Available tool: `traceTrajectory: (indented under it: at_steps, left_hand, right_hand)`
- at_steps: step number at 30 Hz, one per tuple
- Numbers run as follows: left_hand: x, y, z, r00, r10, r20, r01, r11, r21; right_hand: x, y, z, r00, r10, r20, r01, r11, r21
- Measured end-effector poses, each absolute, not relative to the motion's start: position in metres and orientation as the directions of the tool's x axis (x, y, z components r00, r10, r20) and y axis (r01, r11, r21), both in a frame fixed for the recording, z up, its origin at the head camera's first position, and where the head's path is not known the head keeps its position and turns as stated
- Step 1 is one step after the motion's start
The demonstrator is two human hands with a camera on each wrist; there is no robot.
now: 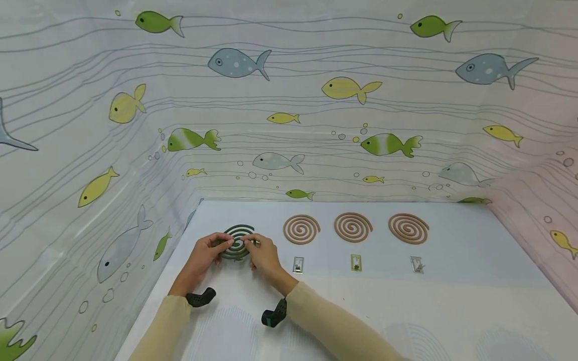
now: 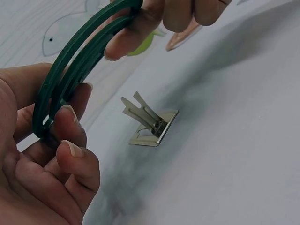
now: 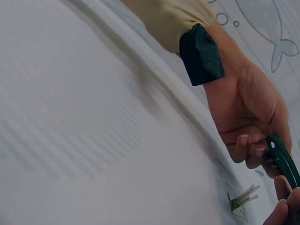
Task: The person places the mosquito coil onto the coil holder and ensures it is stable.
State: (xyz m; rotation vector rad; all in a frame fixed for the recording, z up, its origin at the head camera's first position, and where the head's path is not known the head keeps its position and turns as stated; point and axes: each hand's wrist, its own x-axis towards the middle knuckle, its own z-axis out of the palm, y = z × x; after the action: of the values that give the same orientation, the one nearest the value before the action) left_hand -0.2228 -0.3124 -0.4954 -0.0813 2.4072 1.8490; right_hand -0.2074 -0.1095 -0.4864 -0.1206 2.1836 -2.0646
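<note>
Both hands hold a dark green spiral coil lifted off the white table at its far left. My left hand grips the coil's left rim between thumb and curled fingers. My right hand pinches the coil's right side, its fingers curled over the upper rim. The coil's edge also shows in the right wrist view beside the left hand. A small metal stand lies on the table under the coil, prongs tilted up.
Three tan spiral coils lie in a row to the right, each with a small metal stand in front. Fish-patterned curtain walls close in the table on three sides.
</note>
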Motion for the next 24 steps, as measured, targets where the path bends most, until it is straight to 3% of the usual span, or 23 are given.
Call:
traceTrajectory:
  at_steps: [8,24]
  left_hand:
    - [-0.22,-0.313,-0.496,-0.992,0.011,-0.125,-0.119,0.239,0.964]
    - [-0.214,-0.32,-0.507,-0.98,0.062,-0.189,-0.16,0.32,0.934]
  right_hand:
    - [-0.21,-0.109,-0.489,-0.985,-0.166,-0.05,0.039,0.068,-0.997]
    - [-0.205,-0.11,-0.508,-0.973,-0.209,-0.101,0.086,0.08,-0.993]
